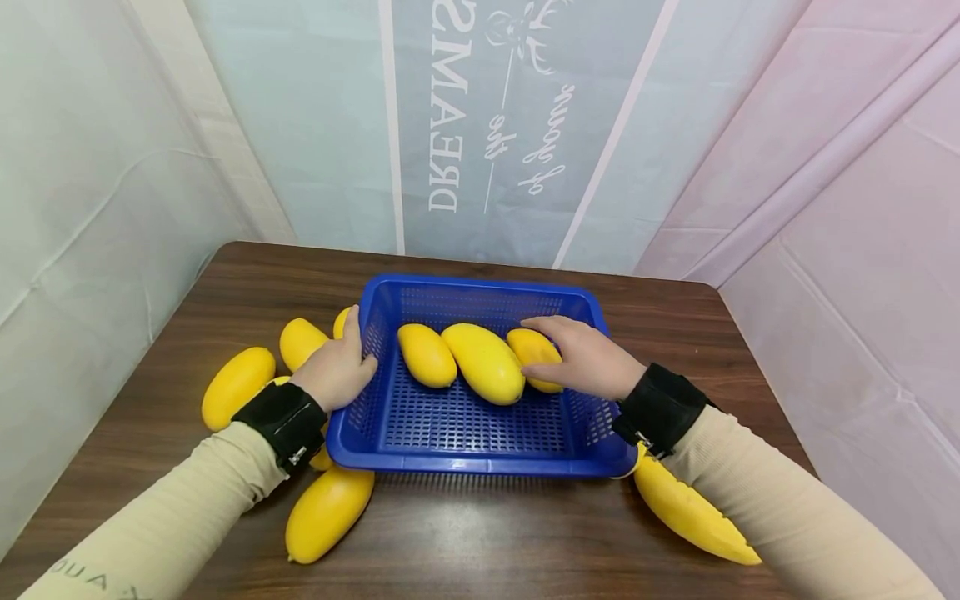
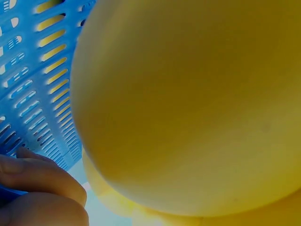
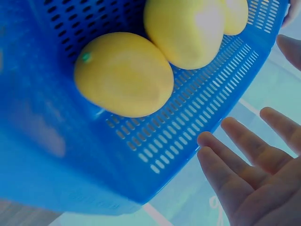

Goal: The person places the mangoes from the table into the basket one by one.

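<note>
A blue perforated plastic basket (image 1: 480, 463) stands on the table with three yellow mangoes lying in a row inside: a left one (image 1: 427, 357), a larger middle one (image 1: 486, 367) and a right one (image 1: 534, 346). My left hand (image 1: 336, 367) grips the basket's left rim, thumb toward the inside; its curled fingers (image 2: 42, 181) show at the blue edge in the left wrist view. Over the right mango hovers my right hand (image 1: 588, 357), its fingers spread and holding nothing. The right wrist view shows those fingers (image 3: 240, 165) apart from the mango (image 3: 123, 75).
Left of the basket lie several more mangoes (image 1: 238, 387), some partly behind my left hand and wrist. One mango (image 1: 330, 512) sits at the basket's front left corner. A long yellow fruit (image 1: 690, 508) is partly under my right sleeve. Curtains (image 1: 330, 125) hang behind the wooden table (image 1: 465, 542).
</note>
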Action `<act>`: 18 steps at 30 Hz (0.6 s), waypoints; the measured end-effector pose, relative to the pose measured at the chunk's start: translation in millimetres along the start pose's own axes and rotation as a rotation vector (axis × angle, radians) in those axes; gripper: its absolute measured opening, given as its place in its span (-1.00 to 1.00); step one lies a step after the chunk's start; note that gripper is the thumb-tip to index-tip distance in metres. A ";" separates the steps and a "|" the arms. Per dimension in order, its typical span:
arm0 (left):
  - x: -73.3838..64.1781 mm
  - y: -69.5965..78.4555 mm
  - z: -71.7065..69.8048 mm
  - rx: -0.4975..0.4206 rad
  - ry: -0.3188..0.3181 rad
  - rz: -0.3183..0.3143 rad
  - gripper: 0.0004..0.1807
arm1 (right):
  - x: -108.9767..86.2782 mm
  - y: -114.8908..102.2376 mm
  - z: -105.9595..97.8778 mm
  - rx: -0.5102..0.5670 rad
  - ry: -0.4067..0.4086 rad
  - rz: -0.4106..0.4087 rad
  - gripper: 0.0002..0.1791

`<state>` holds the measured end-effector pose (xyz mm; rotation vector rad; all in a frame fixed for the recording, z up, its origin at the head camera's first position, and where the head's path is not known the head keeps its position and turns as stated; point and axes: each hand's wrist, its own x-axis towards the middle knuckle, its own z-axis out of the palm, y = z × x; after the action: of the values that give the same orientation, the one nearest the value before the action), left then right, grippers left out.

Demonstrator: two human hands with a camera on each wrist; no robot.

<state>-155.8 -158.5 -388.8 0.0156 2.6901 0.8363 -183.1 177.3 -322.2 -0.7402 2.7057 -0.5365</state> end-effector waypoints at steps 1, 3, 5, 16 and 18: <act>-0.3 0.4 -0.1 0.000 0.001 -0.001 -0.06 | -2.0 1.7 -0.1 -0.002 0.000 -0.003 -0.26; -0.2 0.3 0.0 0.003 0.001 0.001 -0.06 | -6.1 4.8 0.0 -0.001 0.001 -0.008 -0.27; -0.4 0.3 0.0 0.006 0.002 0.000 -0.06 | -10.0 8.1 -0.2 -0.003 0.001 -0.008 -0.27; -0.6 -0.7 0.1 0.005 0.003 0.003 -0.07 | -31.8 18.8 -3.2 -0.074 0.030 -0.018 -0.29; -0.8 -0.3 0.0 0.007 0.004 0.003 -0.07 | -36.2 21.0 -3.1 -0.077 0.035 -0.021 -0.30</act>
<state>-155.1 -158.8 -388.7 0.0197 2.6969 0.8292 -163.2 214.3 -322.1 -0.7867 2.7678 -0.4566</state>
